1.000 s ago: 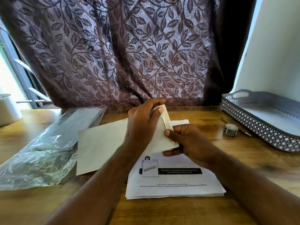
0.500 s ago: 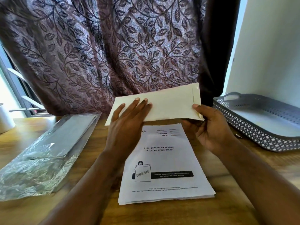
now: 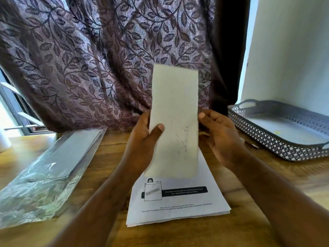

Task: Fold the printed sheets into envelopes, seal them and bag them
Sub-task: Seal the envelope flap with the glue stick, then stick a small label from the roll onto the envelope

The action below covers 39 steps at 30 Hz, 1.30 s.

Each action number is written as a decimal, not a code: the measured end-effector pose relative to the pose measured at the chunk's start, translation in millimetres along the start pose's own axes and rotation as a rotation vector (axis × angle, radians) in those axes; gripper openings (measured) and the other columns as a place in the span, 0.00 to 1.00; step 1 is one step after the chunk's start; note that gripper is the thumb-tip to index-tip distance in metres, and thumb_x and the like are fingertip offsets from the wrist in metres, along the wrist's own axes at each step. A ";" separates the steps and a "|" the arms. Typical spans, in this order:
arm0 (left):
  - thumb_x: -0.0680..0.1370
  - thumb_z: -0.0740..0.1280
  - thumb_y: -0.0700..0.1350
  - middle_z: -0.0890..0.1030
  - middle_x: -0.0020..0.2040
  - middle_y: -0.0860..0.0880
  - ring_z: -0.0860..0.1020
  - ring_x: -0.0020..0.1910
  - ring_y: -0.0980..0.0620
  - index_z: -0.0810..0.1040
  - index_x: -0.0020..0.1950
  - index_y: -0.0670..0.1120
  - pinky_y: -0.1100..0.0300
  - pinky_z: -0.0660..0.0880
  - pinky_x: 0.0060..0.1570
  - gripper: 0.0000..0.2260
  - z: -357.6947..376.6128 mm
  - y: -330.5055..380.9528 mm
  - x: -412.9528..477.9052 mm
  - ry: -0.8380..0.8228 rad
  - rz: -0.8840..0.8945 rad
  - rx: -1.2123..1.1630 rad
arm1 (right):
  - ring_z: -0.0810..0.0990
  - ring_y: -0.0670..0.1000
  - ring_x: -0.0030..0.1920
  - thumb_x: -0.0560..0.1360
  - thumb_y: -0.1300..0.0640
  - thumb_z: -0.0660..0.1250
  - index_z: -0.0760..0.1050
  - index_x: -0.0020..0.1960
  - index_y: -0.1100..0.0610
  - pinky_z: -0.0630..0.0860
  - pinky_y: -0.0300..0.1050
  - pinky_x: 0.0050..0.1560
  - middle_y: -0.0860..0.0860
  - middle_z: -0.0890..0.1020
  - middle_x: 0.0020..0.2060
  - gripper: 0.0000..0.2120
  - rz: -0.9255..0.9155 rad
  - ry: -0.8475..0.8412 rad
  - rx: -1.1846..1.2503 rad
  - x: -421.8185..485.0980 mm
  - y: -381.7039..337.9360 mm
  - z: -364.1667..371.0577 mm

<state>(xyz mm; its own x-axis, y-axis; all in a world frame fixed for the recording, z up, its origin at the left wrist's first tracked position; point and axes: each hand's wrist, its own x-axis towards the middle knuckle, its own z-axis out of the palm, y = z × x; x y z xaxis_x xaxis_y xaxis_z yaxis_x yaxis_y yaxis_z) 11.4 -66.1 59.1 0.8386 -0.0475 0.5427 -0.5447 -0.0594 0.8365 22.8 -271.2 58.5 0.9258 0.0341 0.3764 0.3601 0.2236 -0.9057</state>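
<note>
Above the printed white sheets [image 3: 178, 204] on the wooden tabletop [image 3: 195, 236], left hand [image 3: 142, 145] and right hand [image 3: 220, 138] grip an upright cream paper envelope [image 3: 175, 107] by its edges.

One envelope [image 3: 175, 113], perhaps one bag [image 3: 44, 175]

An upright envelope [image 3: 175, 120] hides the upper half of the printed sheets [image 3: 178, 211], small print unreadable; the tray [image 3: 267, 139] runs off frame right.
</note>
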 end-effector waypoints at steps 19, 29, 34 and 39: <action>0.80 0.67 0.47 0.79 0.40 0.54 0.78 0.38 0.55 0.59 0.76 0.54 0.57 0.71 0.37 0.27 -12.3 -42.6 -10.8 -0.164 -0.300 0.780 | 0.73 0.42 0.19 0.76 0.61 0.72 0.84 0.48 0.63 0.70 0.36 0.22 0.58 0.86 0.40 0.05 0.320 -0.010 -0.698 3.6 40.0 -8.8; 0.81 0.66 0.53 0.83 0.57 0.48 0.83 0.47 0.47 0.63 0.76 0.52 0.52 0.79 0.49 0.25 -15.1 -49.4 -13.3 -0.214 -0.286 1.030 | 0.79 0.42 0.22 0.75 0.55 0.75 0.81 0.55 0.57 0.72 0.33 0.23 0.51 0.85 0.31 0.11 0.269 -0.063 -1.031 2.2 44.8 -6.1; 0.80 0.66 0.55 0.81 0.62 0.49 0.81 0.55 0.48 0.70 0.72 0.52 0.56 0.75 0.46 0.21 -10.2 -48.3 -12.4 -0.161 -0.172 1.081 | 0.81 0.44 0.25 0.78 0.54 0.71 0.83 0.47 0.58 0.74 0.35 0.25 0.50 0.85 0.34 0.07 0.197 -0.041 -1.131 5.4 40.9 -14.0; 0.81 0.65 0.56 0.81 0.53 0.55 0.75 0.46 0.57 0.73 0.69 0.55 0.61 0.71 0.44 0.17 8.6 -45.8 -20.0 -0.189 -0.032 1.000 | 0.80 0.51 0.41 0.76 0.60 0.68 0.84 0.47 0.57 0.73 0.42 0.41 0.53 0.85 0.43 0.06 0.072 0.232 -1.363 14.3 27.1 -55.6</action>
<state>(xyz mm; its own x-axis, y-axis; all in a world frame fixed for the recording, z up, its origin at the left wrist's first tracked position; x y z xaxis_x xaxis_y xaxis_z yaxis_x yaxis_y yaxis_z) 19.4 -71.1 9.3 0.8853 -0.1831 0.4275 -0.3513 -0.8656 0.3568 52.2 -318.9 28.5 0.8963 -0.1865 0.4023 0.0134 -0.8954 -0.4451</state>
